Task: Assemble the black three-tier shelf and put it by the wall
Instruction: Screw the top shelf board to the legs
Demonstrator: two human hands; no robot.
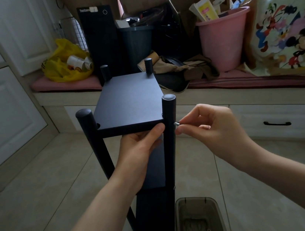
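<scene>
The black shelf [126, 101] stands upright on the tiled floor in front of me, with round posts at its corners and lower boards under the top one. My left hand [141, 151] grips the near edge of the top board from below, thumb on the edge. My right hand [207, 125] pinches a small silver screw [176, 123] between thumb and forefinger. The screw's tip touches the side of the near right post [170, 128] at the height of the top board.
A translucent brown plastic box [199, 221] with small parts sits on the floor just right of the shelf's base. Behind it runs a low window bench [222, 94] with drawers, holding a pink bucket [223, 40], a yellow bag [63, 63] and cardboard. White cabinets [2, 115] stand at the left.
</scene>
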